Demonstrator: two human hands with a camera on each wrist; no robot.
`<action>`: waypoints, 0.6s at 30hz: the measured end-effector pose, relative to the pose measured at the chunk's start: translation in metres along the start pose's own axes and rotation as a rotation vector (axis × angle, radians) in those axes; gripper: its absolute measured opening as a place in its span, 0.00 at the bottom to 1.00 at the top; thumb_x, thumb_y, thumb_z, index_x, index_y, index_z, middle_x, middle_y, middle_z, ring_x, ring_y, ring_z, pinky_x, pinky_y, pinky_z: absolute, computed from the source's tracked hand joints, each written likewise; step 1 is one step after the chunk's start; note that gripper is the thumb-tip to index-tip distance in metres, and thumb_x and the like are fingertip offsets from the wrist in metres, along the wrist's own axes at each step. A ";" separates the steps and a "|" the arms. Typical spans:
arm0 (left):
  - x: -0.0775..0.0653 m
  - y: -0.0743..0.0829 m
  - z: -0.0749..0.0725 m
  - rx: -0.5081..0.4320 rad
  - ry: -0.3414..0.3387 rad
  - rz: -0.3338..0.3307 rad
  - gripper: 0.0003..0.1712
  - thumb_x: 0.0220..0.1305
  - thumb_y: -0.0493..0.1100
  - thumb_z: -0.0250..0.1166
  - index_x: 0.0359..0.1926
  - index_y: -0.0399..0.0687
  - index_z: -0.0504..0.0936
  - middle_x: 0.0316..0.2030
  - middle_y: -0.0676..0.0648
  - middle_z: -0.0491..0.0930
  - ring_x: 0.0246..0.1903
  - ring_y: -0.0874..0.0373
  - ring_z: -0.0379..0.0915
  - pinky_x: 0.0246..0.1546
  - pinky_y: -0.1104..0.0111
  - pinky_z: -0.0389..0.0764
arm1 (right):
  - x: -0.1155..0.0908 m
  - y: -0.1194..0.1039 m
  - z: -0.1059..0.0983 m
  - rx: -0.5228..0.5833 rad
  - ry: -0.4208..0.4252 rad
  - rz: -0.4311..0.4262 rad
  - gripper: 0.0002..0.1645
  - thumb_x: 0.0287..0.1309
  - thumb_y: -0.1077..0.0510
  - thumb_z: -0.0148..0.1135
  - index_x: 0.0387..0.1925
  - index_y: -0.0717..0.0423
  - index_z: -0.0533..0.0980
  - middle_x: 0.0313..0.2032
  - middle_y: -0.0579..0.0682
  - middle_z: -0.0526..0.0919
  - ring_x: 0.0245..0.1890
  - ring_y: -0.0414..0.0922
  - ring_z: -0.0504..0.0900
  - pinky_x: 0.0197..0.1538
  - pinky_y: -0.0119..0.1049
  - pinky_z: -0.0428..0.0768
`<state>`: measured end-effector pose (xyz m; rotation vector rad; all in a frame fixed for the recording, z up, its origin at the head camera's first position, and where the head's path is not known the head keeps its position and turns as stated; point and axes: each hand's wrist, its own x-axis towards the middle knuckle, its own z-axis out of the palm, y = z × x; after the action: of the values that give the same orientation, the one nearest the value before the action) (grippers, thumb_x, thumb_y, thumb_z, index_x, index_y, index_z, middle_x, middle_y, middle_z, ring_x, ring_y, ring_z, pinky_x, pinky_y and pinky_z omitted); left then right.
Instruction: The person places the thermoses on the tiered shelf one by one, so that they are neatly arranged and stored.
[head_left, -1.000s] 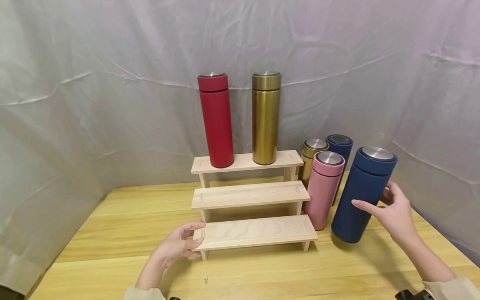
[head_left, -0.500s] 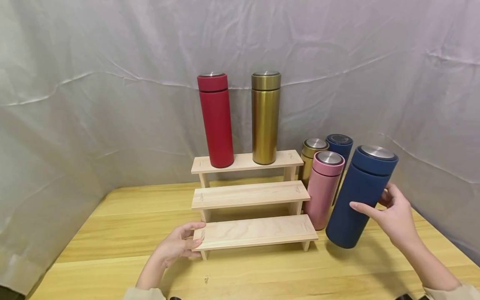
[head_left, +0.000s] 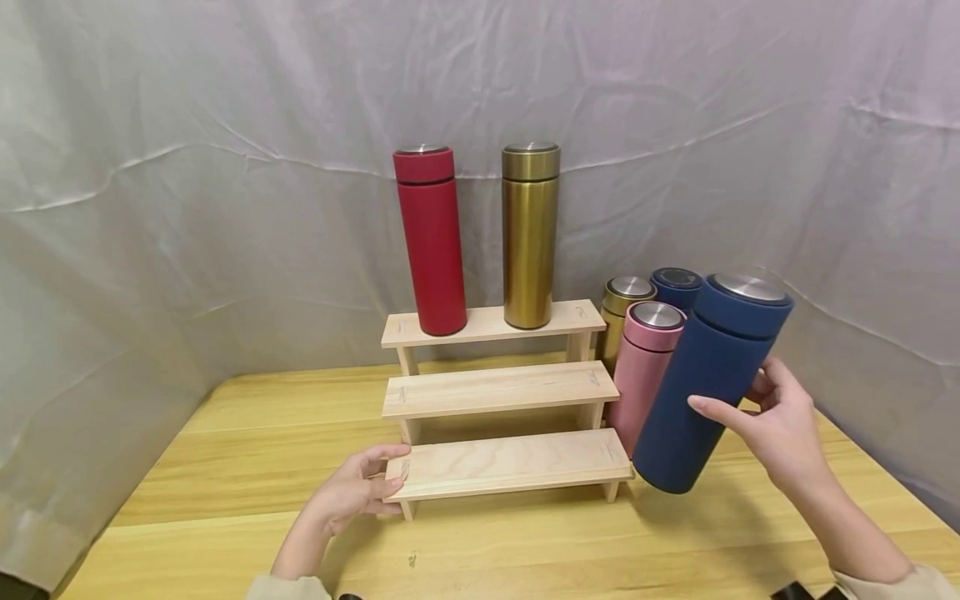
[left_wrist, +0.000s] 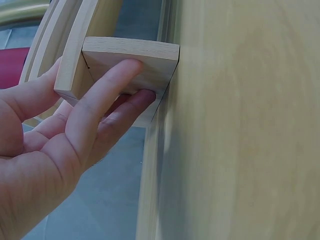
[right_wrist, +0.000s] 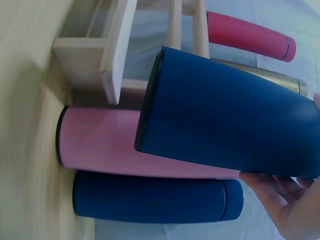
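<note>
In the head view my right hand [head_left: 780,425] grips a large navy blue thermos [head_left: 708,383] around its lower half, thumb across the front. The thermos leans with its steel-topped lid to the right, and its base is off the table, beside the right end of the lowest step. My left hand [head_left: 356,492] holds the left end of the lowest step of a three-tier wooden display stand [head_left: 510,462]. In the left wrist view two fingers [left_wrist: 107,90] lie against the stand's end leg. A red thermos [head_left: 431,242] and a gold thermos [head_left: 529,237] stand upright on the top step.
A pink thermos [head_left: 645,367], partly hidden by the held one, stands right of the stand. Behind it are a second gold thermos [head_left: 613,325] and another blue thermos [right_wrist: 155,196]. All rest on a wooden table [head_left: 187,467] with grey cloth [head_left: 300,167] behind.
The blue thermos in my right hand has moved left and slightly up, tilting more and covering more of the pink one. My left hand stays on the stand.
</note>
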<state>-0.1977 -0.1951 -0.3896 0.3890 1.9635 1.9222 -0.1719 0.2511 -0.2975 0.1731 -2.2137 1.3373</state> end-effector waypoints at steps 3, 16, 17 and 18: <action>0.000 0.000 0.000 -0.001 -0.001 0.001 0.30 0.60 0.30 0.55 0.60 0.24 0.53 0.59 0.20 0.39 0.42 0.50 0.69 0.41 0.51 0.76 | 0.000 -0.006 0.003 0.013 -0.011 -0.009 0.34 0.45 0.64 0.67 0.55 0.51 0.64 0.33 0.34 0.78 0.33 0.33 0.76 0.32 0.22 0.77; 0.000 -0.001 0.000 -0.007 0.004 -0.006 0.31 0.59 0.32 0.56 0.60 0.24 0.54 0.59 0.21 0.42 0.43 0.49 0.69 0.42 0.52 0.76 | 0.006 -0.024 0.016 0.227 -0.053 -0.059 0.35 0.45 0.71 0.64 0.56 0.51 0.65 0.37 0.39 0.79 0.34 0.36 0.77 0.34 0.23 0.78; 0.000 -0.001 -0.001 -0.007 0.004 -0.005 0.31 0.59 0.32 0.56 0.59 0.24 0.54 0.59 0.21 0.42 0.43 0.49 0.69 0.42 0.52 0.76 | 0.007 -0.025 0.017 0.238 -0.056 -0.061 0.36 0.45 0.71 0.64 0.56 0.52 0.65 0.37 0.39 0.79 0.35 0.36 0.77 0.34 0.24 0.78; 0.000 -0.001 0.000 -0.004 0.003 -0.004 0.31 0.59 0.32 0.56 0.59 0.24 0.54 0.59 0.21 0.42 0.43 0.49 0.69 0.42 0.52 0.76 | 0.007 -0.026 0.018 0.226 -0.057 -0.066 0.36 0.45 0.71 0.64 0.57 0.52 0.64 0.38 0.39 0.79 0.36 0.36 0.77 0.35 0.24 0.79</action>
<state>-0.1983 -0.1954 -0.3901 0.3811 1.9602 1.9258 -0.1749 0.2243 -0.2796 0.3682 -2.0789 1.5617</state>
